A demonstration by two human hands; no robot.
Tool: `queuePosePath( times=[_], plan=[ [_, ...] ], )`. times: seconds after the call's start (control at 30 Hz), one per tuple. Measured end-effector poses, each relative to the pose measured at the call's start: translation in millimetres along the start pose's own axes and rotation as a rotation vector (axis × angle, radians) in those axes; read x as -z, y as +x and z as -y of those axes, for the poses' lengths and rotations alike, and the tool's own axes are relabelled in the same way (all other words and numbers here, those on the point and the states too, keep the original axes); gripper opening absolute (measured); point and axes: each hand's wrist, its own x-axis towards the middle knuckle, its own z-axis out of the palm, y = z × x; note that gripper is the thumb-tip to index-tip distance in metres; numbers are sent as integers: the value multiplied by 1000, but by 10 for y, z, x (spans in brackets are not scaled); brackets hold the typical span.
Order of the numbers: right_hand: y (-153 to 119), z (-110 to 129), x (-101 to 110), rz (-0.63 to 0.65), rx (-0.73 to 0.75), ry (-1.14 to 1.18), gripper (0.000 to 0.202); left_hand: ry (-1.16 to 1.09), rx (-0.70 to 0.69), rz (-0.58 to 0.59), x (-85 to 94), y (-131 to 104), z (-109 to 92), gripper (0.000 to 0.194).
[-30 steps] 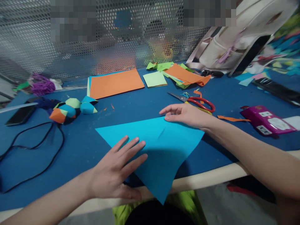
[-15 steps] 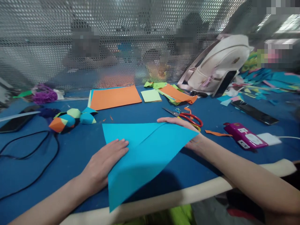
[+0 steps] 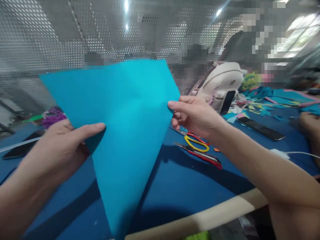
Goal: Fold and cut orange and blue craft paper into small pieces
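Observation:
A large sheet of blue paper (image 3: 130, 123) is raised off the table, tilted up towards me, its lower corner pointing down at the near edge. My left hand (image 3: 62, 143) grips its left edge, thumb on the front face and fingers behind. On the right edge, my right hand (image 3: 191, 113) pinches the paper between thumb and fingers. Below my right hand lie scissors (image 3: 197, 143) with red and yellow handles. Beside them rests a red-handled cutter knife (image 3: 203, 156).
Behind the table (image 3: 200, 190) stands a perforated metal screen (image 3: 155, 36). A pale backpack (image 3: 221, 80) leans there. A black phone (image 3: 261, 128) and paper scraps (image 3: 270, 96) lie at right, near another person's hand (image 3: 310, 123). Purple string (image 3: 53, 116) sits at left.
The blue paper has been lifted and turned upright. My left hand went from lying on it to gripping its edge; my right now pinches the opposite edge. The cutter knife has come into view.

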Motion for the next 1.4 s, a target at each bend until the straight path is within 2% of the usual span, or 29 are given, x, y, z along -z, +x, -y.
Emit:
queuePosePath(
  times=[0.03,0.1,0.13,0.2,0.27,0.33,0.4,0.5,0.57,0.63,0.8,0.93,1.03,1.1,1.2,1.3,1.4],
  plan=[
    [26,-60,10,12,-42,-43,35,-51,71,54,-71,58,-14,32],
    [65,-300,53,25,-120,-241,33,-340,441,132,-245,113,67,25],
    [77,-457,82,30,-144,-307,29,-422,578,146,-336,113,156,21],
    [78,-770,151,40,-168,-411,21,-499,732,190,-498,78,384,15],
    [31,-996,235,39,-169,-537,16,-521,802,239,-605,28,599,15],
    [-76,-1093,342,9,-123,-680,31,-523,811,235,-651,-7,730,17],
    [-234,-1101,473,-13,-43,-814,42,-526,808,218,-652,-14,768,19],
    [-488,-1108,678,58,66,-1007,35,-529,833,194,-631,12,743,22],
    [-602,-1166,796,160,232,-1277,31,-521,847,203,-629,34,738,26],
    [-640,-1240,885,171,271,-1347,31,-507,847,242,-641,48,761,32],
    [-511,-1261,901,65,202,-1216,31,-487,762,292,-681,26,846,41],
    [-321,-1237,698,-12,82,-962,43,-478,686,240,-681,-29,858,39],
    [-129,-1328,522,-68,-41,-751,53,-486,652,226,-666,-60,869,40],
    [-8,-1395,430,-63,-107,-626,54,-511,652,230,-654,-68,883,42],
    [93,-1431,338,1,-171,-481,41,-552,681,247,-649,-65,892,44],
    [77,-1391,304,37,-193,-427,28,-543,699,259,-662,-50,900,46],
    [-10,-1330,325,31,-174,-455,20,-433,603,232,-665,-32,944,36]
  ],
)
